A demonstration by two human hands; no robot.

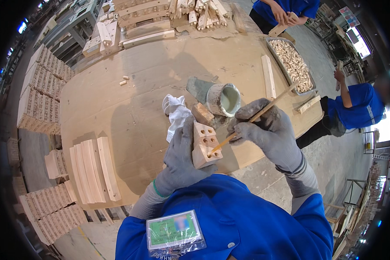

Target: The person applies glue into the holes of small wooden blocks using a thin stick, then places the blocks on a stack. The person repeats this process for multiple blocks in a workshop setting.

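Observation:
My gloved left hand (177,157) is closed around three wooden bars (206,139) held together, their end faces turned up with two round holes in each. In my gloved right hand (271,132) is a thin wooden stick (281,96), gripped like a pen. Its lower tip meets a hole in the bar end nearest me; how deep it goes I cannot tell. Just beyond the bars, a tilted pot (212,99) holds a pale, thick liquid. A crumpled white cloth (176,113) lies beside my left hand, and a small wood block (202,113) sits between cloth and pot.
Wooden bars (91,171) lie in a row at the table's left. A metal tray (276,56) of dowels stands far right, near a single bar (268,77). Wood pieces (203,13) are heaped at the far edge. Two co-workers in blue (355,106) are at the right.

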